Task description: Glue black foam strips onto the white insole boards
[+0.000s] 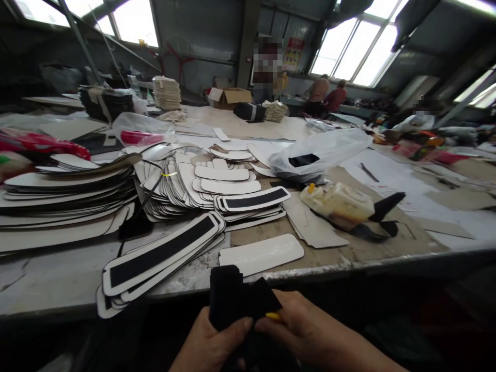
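Note:
My left hand (209,338) is closed around a bundle of black strips (225,294) just in front of the table's near edge. Beside it my right hand (302,323) is closed on a single black strip (265,298), its corner standing up from the bundle. A small yellow thing (273,315) pokes out between the right thumb and fingers; its kind is hidden. Beyond the hands lies a white rounded panel (263,253). Left of it, a slanting pile of white panels (135,271) overhangs the edge, the top one bearing a black strip along its middle.
More panels lie stacked at left (65,206) and mid-table (225,173). A stained plastic bottle (344,204) with a yellow tip lies right, near a clear plastic bag (329,150). Farther back stand a cardboard box (228,97) and several people (335,98).

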The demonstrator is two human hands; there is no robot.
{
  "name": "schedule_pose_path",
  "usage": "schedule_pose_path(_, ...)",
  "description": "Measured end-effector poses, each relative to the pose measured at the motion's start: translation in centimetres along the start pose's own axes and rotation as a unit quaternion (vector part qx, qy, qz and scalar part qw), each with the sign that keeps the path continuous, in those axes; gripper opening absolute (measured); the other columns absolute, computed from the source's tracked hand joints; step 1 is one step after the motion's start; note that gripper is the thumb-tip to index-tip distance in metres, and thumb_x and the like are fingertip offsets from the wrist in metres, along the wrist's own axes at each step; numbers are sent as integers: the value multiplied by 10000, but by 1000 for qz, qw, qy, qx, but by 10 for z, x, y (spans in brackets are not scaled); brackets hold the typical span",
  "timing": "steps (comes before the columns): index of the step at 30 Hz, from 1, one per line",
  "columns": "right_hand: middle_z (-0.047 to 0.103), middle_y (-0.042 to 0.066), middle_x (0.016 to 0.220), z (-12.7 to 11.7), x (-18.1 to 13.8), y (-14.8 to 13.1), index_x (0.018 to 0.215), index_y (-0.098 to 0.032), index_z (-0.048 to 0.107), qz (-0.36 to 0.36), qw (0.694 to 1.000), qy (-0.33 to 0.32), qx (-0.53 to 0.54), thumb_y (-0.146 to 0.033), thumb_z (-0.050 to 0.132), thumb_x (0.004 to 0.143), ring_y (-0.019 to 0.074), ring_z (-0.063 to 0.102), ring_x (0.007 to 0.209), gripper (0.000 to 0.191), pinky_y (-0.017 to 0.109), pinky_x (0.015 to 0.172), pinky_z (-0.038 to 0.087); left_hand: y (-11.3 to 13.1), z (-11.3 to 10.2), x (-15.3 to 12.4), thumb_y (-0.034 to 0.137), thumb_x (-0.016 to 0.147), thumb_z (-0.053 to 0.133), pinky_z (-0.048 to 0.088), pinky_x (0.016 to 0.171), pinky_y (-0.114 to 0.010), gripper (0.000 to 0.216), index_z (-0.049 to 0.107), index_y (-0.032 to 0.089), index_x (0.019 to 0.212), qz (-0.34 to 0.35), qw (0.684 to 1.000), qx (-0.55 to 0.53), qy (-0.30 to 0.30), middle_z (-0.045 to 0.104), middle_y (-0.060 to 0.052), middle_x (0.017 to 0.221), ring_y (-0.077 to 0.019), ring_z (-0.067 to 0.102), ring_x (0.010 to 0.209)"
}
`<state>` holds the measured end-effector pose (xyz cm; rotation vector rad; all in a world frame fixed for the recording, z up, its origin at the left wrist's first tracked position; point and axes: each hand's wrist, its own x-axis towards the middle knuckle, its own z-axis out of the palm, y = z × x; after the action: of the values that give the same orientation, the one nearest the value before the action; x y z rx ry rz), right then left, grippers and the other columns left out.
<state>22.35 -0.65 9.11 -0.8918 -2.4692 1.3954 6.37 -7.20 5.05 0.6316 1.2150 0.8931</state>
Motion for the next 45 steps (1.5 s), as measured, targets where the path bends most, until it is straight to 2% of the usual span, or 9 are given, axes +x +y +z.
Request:
schedule_pose_path(4,622,16,873,-7,4,3,900,-213,611,26,998,-22,-45,-243,506,810,147,566,783,142,203,691,406,-3,-7,2,479,628,644,382,425,-227,385,660,115,749,-8,1000,13,11,559,-10,501,-108,469,426)
schedule_pose_path(8,603,16,706,-26,13,16,765,-184,614,67,984,10,-166,-264,493,808,134,522,647,152,218,600,353,-1,-25,8,468,637,642,408,450,-214,371,640,101,687,-37,988,-26,145,596,-37,492,-129,525,464)
schedule_pose_path(12,533,-11,591,-44,36,22,693,-167,588,74,984,29,-158,-316,452,826,98,439,542,242,203,517,296,3,-39,20,357,628,686,428,498,-204,267,607,125,736,-16,958,-171,230,583,7,526,-103,516,494)
schedule_pose_path(16,462,-34,537,-51,62,30,668,-162,565,100,985,12,-141,-329,447,816,79,381,490,253,193,467,253,7,-36,33,328,594,724,379,440,-183,265,575,156,730,-24,946,-229,226,445,75,455,-63,405,440)
schedule_pose_path(21,431,-34,506,-49,83,50,625,-165,544,139,974,-2,-178,-341,482,782,77,352,473,244,198,456,222,7,-33,51,299,585,733,344,435,-171,279,591,155,777,-24,956,-218,196,448,76,455,-48,391,423)
schedule_pose_path(24,463,-23,533,-48,87,61,647,-162,558,156,970,-24,-186,-354,480,781,81,368,492,247,197,460,225,4,-36,60,339,597,713,333,426,-184,244,574,139,609,-49,960,-200,191,459,52,419,-60,410,404)
schedule_pose_path(28,506,-14,576,-50,90,71,691,-166,575,162,967,-50,-189,-378,461,797,89,399,523,263,195,475,242,6,-39,65,390,610,686,344,435,-203,383,475,145,405,-70,971,-149,172,473,15,393,-73,422,401)
schedule_pose_path(37,557,-2,614,-54,93,68,747,-189,598,122,963,-74,-229,-386,453,815,109,463,568,254,205,505,253,2,-40,77,394,595,689,360,459,-242,374,479,159,392,-60,974,-117,182,456,21,375,-105,438,399)
schedule_pose_path(45,544,-14,608,-61,86,57,763,-175,609,101,975,-83,-179,-396,447,823,100,444,563,280,198,521,265,4,-35,77,391,615,656,345,451,-243,393,423,180,379,-45,975,-114,188,428,31,370,-105,426,397)
